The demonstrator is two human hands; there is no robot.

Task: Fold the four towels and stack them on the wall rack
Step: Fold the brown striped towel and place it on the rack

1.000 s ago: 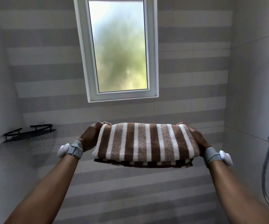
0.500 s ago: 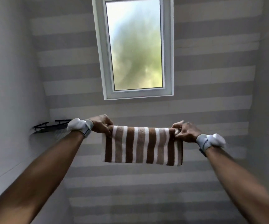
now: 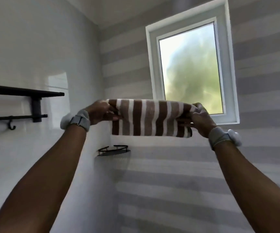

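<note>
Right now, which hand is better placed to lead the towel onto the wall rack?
Probably the left hand: it holds the end of the striped towel nearer the wall rack. The right hand holds the far end.

- One head-worn view — tilted upward at a tiled corner, window (image 3: 190,69) ahead-right, wall rack (image 3: 24,95) at left.
- Close — forearms fill the lower frame.

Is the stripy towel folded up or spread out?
Folded. The striped towel is a thick compact bundle, gripped at its ends by the left hand and right hand.
</note>
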